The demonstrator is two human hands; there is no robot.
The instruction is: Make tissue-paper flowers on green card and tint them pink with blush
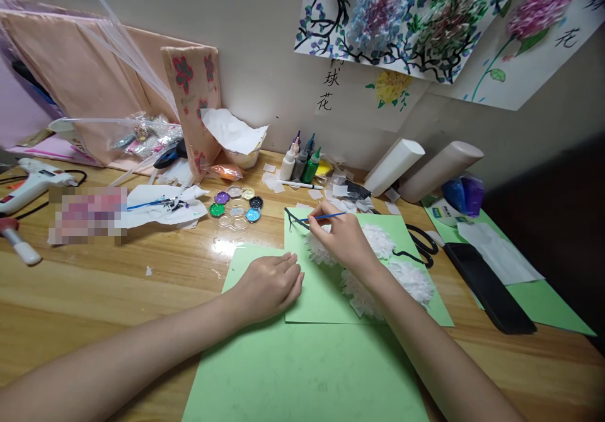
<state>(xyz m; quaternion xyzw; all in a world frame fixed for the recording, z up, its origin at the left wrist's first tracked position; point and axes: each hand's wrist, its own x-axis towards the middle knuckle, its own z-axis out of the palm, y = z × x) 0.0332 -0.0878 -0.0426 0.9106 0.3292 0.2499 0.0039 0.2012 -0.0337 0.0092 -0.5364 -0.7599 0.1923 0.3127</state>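
Observation:
My right hand (341, 236) grips a thin blue paintbrush (325, 216) in a pinch. Its tip lies near black painted branch lines (293, 217) at the upper left corner of a light green sheet (312, 296). White ruffled paper flowers (411, 280) are on that sheet, partly covered by my right hand and forearm. To the right of them runs another wavy black line (411, 256). My left hand (269, 283) rests loosely closed at the sheet's left edge, fingers curled together, with nothing visible in it. Beneath lies a larger green sheet (302, 371).
A paint palette (236, 208) sits behind my left hand. Several paint bottles (300, 165) stand near the wall. Scissors (423, 239) and a black phone (489, 286) lie at right. A glue gun (35, 182) and paint-stained tissue (163, 205) are at left.

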